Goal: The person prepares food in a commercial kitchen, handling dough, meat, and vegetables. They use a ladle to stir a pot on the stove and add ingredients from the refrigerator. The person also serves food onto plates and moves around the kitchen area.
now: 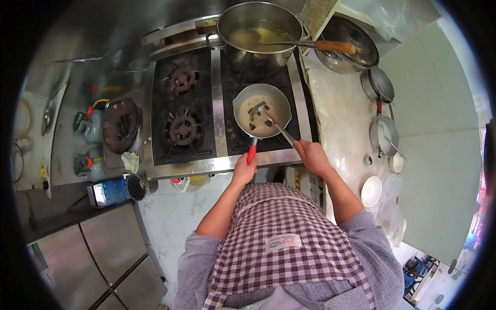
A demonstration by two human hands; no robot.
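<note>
My left hand (245,170) grips the red handle (252,152) of a small metal saucepan (241,122) on the front right burner of the gas stove. A pale, grainy liquid (252,105) fills the pan's bottom, with several dark pieces in it. Closed around the shaft of a metal ladle (285,135) is my right hand (313,155). The ladle's bowl rests in the liquid near the middle of the pan. Whether the burner under the pan is lit cannot be seen.
Behind the saucepan stands a large stockpot (257,58) of yellowish liquid, a wooden-handled utensil (333,46) across its rim. Two bare burners (183,130) lie left. The right counter (337,112) bears a lidded wok (347,46), pans (383,135) and a white bowl (371,191). Gas cylinders (93,128) stand far left.
</note>
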